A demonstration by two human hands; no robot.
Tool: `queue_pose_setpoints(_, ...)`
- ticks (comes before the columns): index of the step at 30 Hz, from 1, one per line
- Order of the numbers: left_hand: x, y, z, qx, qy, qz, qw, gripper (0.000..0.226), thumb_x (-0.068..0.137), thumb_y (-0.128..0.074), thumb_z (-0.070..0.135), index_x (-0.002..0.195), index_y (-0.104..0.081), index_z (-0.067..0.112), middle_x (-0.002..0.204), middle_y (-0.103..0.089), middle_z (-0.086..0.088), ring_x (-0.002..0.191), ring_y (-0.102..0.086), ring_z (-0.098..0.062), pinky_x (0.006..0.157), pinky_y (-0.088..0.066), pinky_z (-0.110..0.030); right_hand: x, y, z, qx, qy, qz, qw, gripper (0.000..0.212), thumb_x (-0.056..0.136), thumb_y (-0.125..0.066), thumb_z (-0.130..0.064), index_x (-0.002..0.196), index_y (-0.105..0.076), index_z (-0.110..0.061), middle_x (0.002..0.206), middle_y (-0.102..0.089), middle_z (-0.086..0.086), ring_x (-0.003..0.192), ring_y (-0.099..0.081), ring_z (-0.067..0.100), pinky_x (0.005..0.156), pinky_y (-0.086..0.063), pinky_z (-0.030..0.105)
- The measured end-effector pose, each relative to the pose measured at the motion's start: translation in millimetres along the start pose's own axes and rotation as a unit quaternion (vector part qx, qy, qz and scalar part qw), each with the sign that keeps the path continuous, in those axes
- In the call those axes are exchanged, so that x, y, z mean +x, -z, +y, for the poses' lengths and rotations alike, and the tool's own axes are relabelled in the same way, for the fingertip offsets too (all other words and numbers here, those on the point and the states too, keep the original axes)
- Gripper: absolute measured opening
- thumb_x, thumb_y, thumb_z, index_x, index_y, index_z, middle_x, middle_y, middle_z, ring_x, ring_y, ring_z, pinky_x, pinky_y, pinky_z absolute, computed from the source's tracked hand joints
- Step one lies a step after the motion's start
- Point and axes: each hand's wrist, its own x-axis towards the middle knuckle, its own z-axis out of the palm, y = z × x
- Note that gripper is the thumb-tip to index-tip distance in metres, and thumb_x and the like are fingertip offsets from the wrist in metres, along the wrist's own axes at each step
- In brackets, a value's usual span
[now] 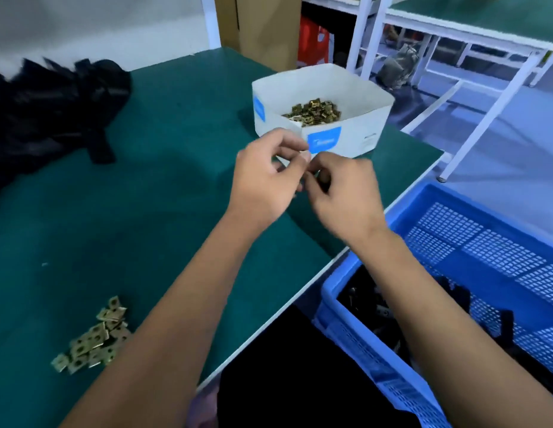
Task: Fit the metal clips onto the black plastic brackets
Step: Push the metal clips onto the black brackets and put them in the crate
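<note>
both hands meet above the green table (164, 186): left hand (263, 183) and right hand (346, 196) have fingers curled, pinching something small and dark between them, too blurred to name. clips fill the white box (346, 140); a misaligned push could drop one.

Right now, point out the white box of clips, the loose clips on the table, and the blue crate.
White box (346, 140): head view, front wall.
Loose clips (93, 338): head view, middle of the pile.
Blue crate (340, 299): head view, near-left rim.
</note>
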Motion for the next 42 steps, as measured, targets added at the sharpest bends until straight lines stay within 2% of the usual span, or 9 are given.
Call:
queue_pose_setpoints(8,-42,195,-47,0.164,0.024,0.245,0.955,0.011,0.095,-0.065,0.012,0.092,-0.068,0.023,0.089,-0.073,-0.001,0.072,-0.072,-0.018,0.059,-0.057,-0.028,38,-117,-148,0.014,0.127,-0.201,0.971,0.011,0.089,-0.064,-0.025,0.095,-0.072,-0.02,0.091,-0.074,0.007,0.088,-0.067,0.036,0.077,-0.056,0.041)
queue_pose_setpoints(12,-88,279,-69,0.211,0.031,0.437,0.874,0.008,0.093,-0.061,0.011,0.094,-0.069,0.011,0.083,-0.069,0.0,0.075,-0.069,-0.023,0.072,-0.06,-0.045,40,-181,-225,0.019,0.253,-0.259,0.932,0.03,0.092,-0.07,-0.03,0.12,-0.067,-0.018,0.113,-0.065,0.008,0.113,-0.057,0.032,0.095,-0.05,0.04)
queue_pose_setpoints(18,-105,326,-74,0.115,0.036,0.682,0.722,0.009,0.084,-0.053,0.002,0.085,-0.058,0.009,0.068,-0.049,0.013,0.059,-0.048,0.005,0.066,-0.04,-0.014,38,-248,-322,0.024,0.313,-0.336,0.888,0.063,0.097,-0.069,-0.033,0.152,-0.041,-0.042,0.153,-0.03,0.009,0.141,-0.025,0.031,0.108,-0.04,0.043)
queue_pose_setpoints(22,-108,338,-82,0.128,0.161,0.635,0.744,0.016,0.083,-0.053,0.0,0.097,-0.058,0.007,0.09,-0.061,-0.003,0.082,-0.058,-0.013,0.088,-0.048,-0.033,37,-265,-337,0.089,0.311,-0.304,0.896,0.035,0.091,-0.077,-0.024,0.125,-0.068,-0.023,0.124,-0.048,0.005,0.118,-0.048,0.027,0.097,-0.047,0.039)
queue_pose_setpoints(28,-109,339,-86,0.32,0.227,0.427,0.815,0.078,0.078,-0.049,-0.009,0.146,-0.055,0.029,0.136,-0.049,-0.007,0.117,-0.053,-0.024,0.101,-0.037,-0.02,52,-247,-313,0.194,0.255,-0.33,0.888,0.009,0.089,-0.079,-0.021,0.09,-0.072,-0.017,0.09,-0.069,-0.002,0.077,-0.061,0.01,0.077,-0.052,0.03)
queue_pose_setpoints(31,-102,334,-87,0.341,0.226,0.373,0.833,0.074,0.077,-0.056,-0.002,0.145,-0.058,0.029,0.134,-0.063,-0.007,0.125,-0.057,-0.026,0.104,-0.042,-0.026,62,-219,-292,0.16,0.268,-0.464,0.829,0.014,0.086,-0.083,-0.027,0.09,-0.073,-0.018,0.077,-0.072,-0.003,0.063,-0.062,0.005,0.069,-0.053,0.031)
queue_pose_setpoints(37,-99,322,-88,0.337,0.111,0.35,0.867,0.048,0.079,-0.071,0.009,0.127,-0.072,0.016,0.117,-0.069,-0.007,0.101,-0.062,-0.012,0.089,-0.035,0.001,30,-148,-272,0.078,0.369,-0.675,0.634,0.029,0.071,-0.093,-0.04,0.093,-0.078,-0.027,0.073,-0.069,-0.012,0.06,-0.057,-0.003,0.054,-0.041,0.011)
queue_pose_setpoints(40,-99,317,-84,0.238,0.119,0.277,0.923,0.055,0.078,-0.055,0.009,0.131,-0.069,0.012,0.116,-0.073,-0.006,0.093,-0.072,-0.016,0.094,-0.056,-0.028,1,-134,-277,0.015,0.422,-0.654,0.628,0.039,0.063,-0.096,-0.045,0.09,-0.073,-0.03,0.069,-0.064,-0.014,0.061,-0.056,-0.005,0.051,-0.04,0.011)
queue_pose_setpoints(42,-101,312,-85,0.236,0.112,0.246,0.934,0.062,0.076,-0.051,-0.003,0.134,-0.067,0.009,0.113,-0.072,-0.004,0.088,-0.074,-0.014,0.089,-0.06,-0.032,-13,-131,-281,-0.023,0.45,-0.622,0.64,0.036,0.063,-0.095,-0.042,0.084,-0.069,-0.028,0.061,-0.06,-0.022,0.062,-0.052,-0.015,0.049,-0.039,0.008)
